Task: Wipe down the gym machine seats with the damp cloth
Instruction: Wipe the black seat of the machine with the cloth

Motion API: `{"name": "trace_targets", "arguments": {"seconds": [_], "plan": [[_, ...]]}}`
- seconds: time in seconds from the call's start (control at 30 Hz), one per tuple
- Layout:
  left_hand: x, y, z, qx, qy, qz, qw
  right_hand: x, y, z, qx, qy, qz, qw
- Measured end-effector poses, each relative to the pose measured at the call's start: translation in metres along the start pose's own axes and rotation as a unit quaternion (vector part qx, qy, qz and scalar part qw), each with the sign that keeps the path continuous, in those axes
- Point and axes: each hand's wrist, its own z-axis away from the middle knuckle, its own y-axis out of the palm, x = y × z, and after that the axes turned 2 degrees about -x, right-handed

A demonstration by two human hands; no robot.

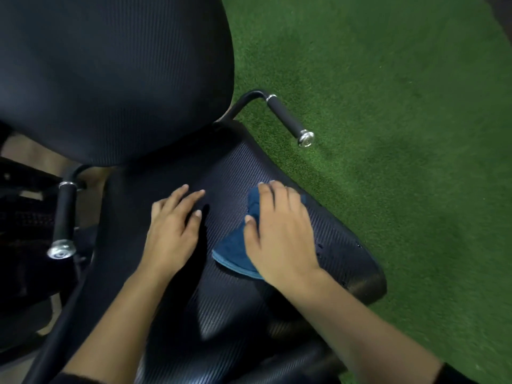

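left hand (pixel 171 231): bare, short nails | right hand (pixel 279 234): bare, short nails | forearms (pixel 119 311): uncovered up to sleeves | left sleeve (pixel 66 379): black, only edge in view | right sleeve (pixel 454 374): black, same kind

Both forearms (pixel 110 322) stretched forward, left grip (pixel 170 231) flat, fingers (pixel 180 194) spread, right grip (pixel 279 231) palm down, fingers together

cloth (pixel 235 250) on seat (pixel 227 167), under right hand (pixel 279 234) | left hand (pixel 171 231) on seat, left of cloth
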Motion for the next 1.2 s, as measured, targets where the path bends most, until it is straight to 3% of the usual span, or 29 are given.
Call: {"name": "trace_targets", "arguments": {"seconds": [0.27,0.5,0.67,1.0,1.2], "plan": [[0.015,0.013,-0.002,0.036,-0.014,0.01,0.999,0.015,0.04,-0.008,0.042,0.038,0.084,0.995],[0.012,0.027,-0.015,0.026,-0.043,-0.031,0.998,-0.003,0.049,-0.075,0.061,0.102,0.092,0.989],[0.015,0.029,-0.014,0.022,-0.034,-0.063,0.997,-0.028,0.04,-0.096,0.078,0.138,0.051,0.986],[0.01,0.026,-0.009,0.02,-0.043,-0.044,0.998,-0.11,-0.019,-0.017,0.139,0.212,-0.079,0.964],[-0.01,0.026,0.028,0.0,-0.05,-0.015,0.999,-0.127,-0.037,0.058,0.017,0.148,-0.102,0.984]]}}
